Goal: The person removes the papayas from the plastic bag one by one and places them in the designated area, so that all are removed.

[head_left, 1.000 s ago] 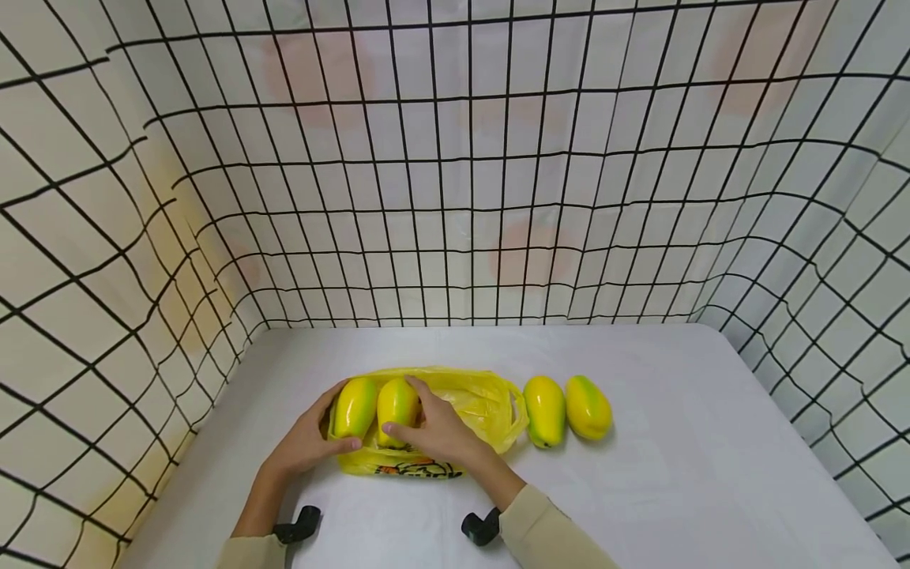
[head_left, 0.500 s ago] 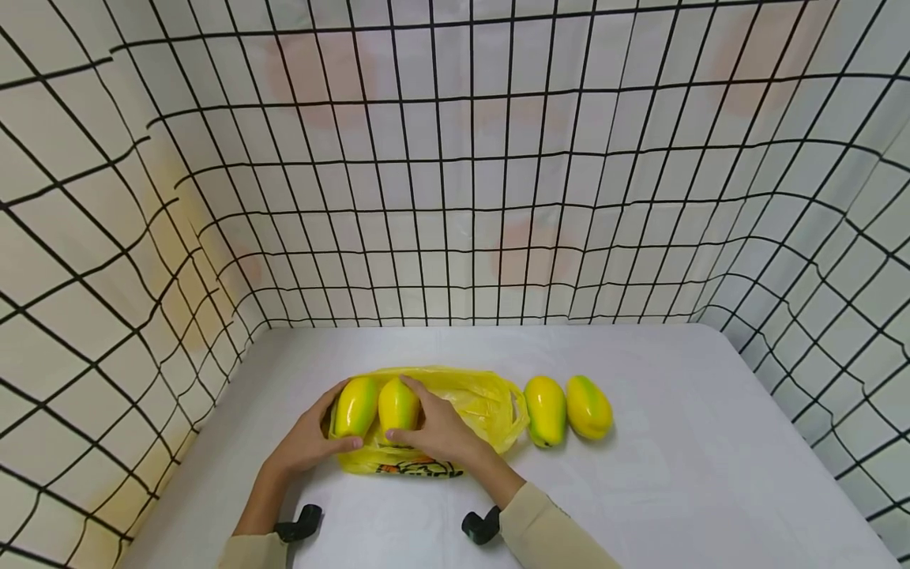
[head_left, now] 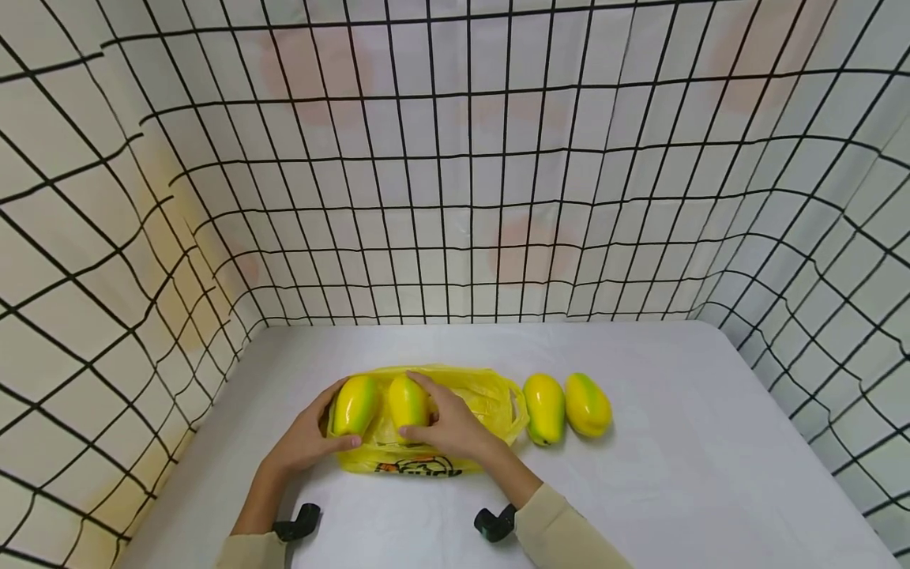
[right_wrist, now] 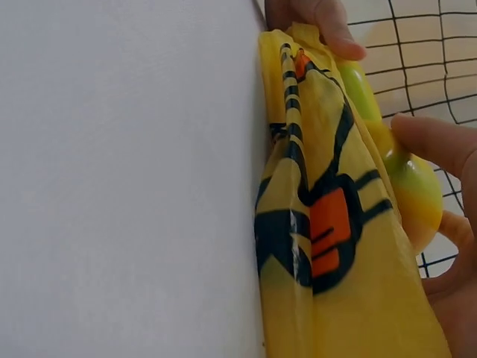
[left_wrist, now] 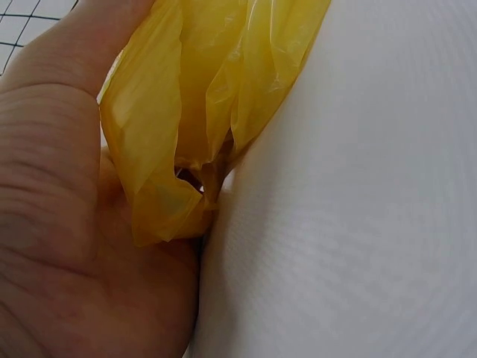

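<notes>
Two yellow-green mangoes sit in the opening of a yellow plastic bag (head_left: pixel 469 393) lying on the table. My left hand (head_left: pixel 310 437) curves round the left mango (head_left: pixel 355 405) from the outer side, the bag's end between palm and fruit. Its thumb lies at the front and its fingers go behind. In the left wrist view, bunched bag plastic (left_wrist: pixel 216 74) fills the hand's hollow and hides the fruit. My right hand (head_left: pixel 455 424) grips the other mango (head_left: pixel 407 401), thumb in front and fingers behind. In the right wrist view, the printed bag side (right_wrist: pixel 350 246) stands before this mango (right_wrist: pixel 417 190).
Two more mangoes, one upright-lying (head_left: pixel 545 409) and one slanted (head_left: pixel 588 405), lie side by side on the white table (head_left: pixel 682 490) just right of the bag's handle. Black grid netting (head_left: pixel 469 182) over white cloth walls the back and both sides.
My right hand has shifted slightly right with its mango, widening the gap between the two mangoes in the bag. My left hand stays in place.
</notes>
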`<state>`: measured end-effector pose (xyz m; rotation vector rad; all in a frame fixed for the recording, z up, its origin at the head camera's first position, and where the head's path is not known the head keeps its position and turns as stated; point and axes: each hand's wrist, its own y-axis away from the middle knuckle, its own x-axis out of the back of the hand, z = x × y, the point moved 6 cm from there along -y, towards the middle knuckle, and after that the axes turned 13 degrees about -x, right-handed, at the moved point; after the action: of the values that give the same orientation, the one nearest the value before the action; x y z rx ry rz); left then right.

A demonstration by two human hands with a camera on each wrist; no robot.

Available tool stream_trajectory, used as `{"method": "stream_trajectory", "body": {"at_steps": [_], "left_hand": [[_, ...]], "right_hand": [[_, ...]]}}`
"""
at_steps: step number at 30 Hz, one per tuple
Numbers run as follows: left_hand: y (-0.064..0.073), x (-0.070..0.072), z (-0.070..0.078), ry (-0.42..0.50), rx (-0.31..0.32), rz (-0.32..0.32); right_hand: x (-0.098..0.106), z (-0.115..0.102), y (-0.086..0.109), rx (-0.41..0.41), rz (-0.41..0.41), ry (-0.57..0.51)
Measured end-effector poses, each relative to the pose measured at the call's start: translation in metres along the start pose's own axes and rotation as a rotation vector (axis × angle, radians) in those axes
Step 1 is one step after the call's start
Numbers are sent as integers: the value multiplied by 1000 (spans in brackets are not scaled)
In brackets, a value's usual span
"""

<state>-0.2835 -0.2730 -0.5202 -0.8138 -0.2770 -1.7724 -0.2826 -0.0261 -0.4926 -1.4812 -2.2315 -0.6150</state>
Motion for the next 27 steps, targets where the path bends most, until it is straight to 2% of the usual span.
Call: {"method": "stream_trajectory", "body": {"at_steps": [11, 21, 27], "left_hand": [[0, 0, 2, 25, -2, 5], [1, -1, 3, 35, -13, 14], [0, 0, 1, 24, -18, 12]], "right_hand": [[21, 9, 13, -35, 29, -101], [36, 20, 19, -93, 45, -77], [46, 19, 24, -96, 59, -132]]}}
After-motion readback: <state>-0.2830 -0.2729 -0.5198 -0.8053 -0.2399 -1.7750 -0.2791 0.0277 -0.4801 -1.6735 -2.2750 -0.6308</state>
